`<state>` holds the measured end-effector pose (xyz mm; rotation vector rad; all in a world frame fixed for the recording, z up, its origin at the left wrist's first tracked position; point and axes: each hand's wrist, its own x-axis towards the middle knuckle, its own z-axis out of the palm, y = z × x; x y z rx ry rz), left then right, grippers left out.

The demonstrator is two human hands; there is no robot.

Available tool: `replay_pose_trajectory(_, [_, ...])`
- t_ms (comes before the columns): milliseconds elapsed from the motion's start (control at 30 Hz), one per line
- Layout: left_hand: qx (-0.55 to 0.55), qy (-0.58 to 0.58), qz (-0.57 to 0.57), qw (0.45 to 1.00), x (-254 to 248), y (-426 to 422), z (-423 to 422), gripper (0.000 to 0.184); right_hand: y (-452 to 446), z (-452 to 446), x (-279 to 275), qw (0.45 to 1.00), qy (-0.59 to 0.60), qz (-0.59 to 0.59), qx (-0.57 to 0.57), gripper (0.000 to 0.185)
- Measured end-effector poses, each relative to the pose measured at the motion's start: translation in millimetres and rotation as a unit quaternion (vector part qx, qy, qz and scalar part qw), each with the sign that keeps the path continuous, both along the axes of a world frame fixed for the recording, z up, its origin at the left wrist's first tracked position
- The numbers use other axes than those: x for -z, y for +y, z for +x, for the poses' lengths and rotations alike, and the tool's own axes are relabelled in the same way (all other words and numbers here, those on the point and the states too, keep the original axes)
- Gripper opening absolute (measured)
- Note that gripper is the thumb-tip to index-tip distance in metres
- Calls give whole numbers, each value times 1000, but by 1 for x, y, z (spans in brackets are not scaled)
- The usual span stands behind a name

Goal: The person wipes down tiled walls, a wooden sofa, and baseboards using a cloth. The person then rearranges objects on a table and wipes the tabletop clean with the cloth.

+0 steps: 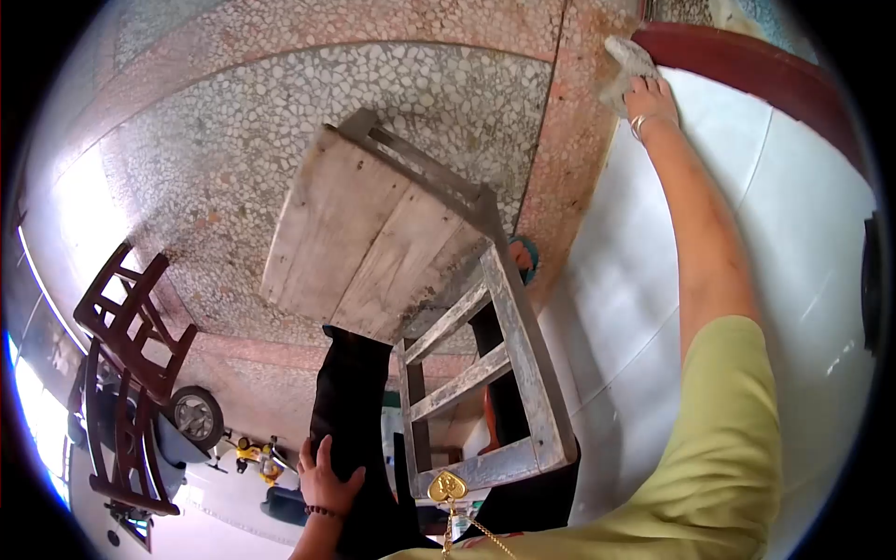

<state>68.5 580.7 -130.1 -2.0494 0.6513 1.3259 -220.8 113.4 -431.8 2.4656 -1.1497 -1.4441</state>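
Across the upper & mid frame, speckled stone floor [224, 149] w/ pinkish bands; white tiled surface [812, 252] fills R side, dk red strip [765, 75] upper R. Worn wooden chair [364, 233] mid-frame, dk brown chairs [135, 327] far L, wheel [196, 417] lower L. Pale cloth [633, 58] is upper R, at floor/tile edge, touching R hand [651, 101] & reaching past its fingertips; those fingers lie roughly side by side, can't tell if thumb pinches. L hand [327, 481], lower L, has fingers spread against black trouser leg [350, 401]
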Motion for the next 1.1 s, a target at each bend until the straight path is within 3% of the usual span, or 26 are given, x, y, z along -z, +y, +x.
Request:
replay_pose_trajectory(333, [-4,27,-12,1000,0,0,8,67,112,-43,38,997,-28,63,-21,27])
replay_pose_trajectory(433, [-2,31,-23,999,1,5,13,64,191,-65,40,994,4,99,-41,29])
replay_pose_trajectory(500, [5,35,-23,999,1,11,19,64,243,-67,25,982,16,185,29,30])
replay_pose_trajectory(567, [8,33,-5,999,0,12,24,64,304,-82,18,966,31,254,27,34])
replay_pose_trajectory(633, [15,41,-14,999,-1,16,31,64,360,-84,-4,948,111,298,33,34])
replay_pose_trajectory(667, [17,49,-25,998,-1,19,35,64,417,-116,16,939,86,311,117,36])
replay_pose_trajectory(700, [16,59,-17,998,0,22,38,65,443,-114,0,894,129,423,71,40])
replay_pose_trajectory(733, [24,56,-18,998,0,23,41,65,482,-127,-6,874,131,449,132,42])
replay_pose_trajectory(867, [23,63,-35,997,-3,21,42,65,611,-170,-58,851,197,473,115,43])
replay_pose_trajectory(1000, [26,68,-52,996,-10,25,39,64,542,-168,-43,880,100,455,92,40])
replay_pose_trajectory(1067, [21,55,-67,996,-10,33,33,64,410,-129,-51,943,-27,259,209,34])
replay_pose_trajectory(1100, [12,52,-76,996,-11,35,30,64,371,-137,-13,896,-92,136,413,33])
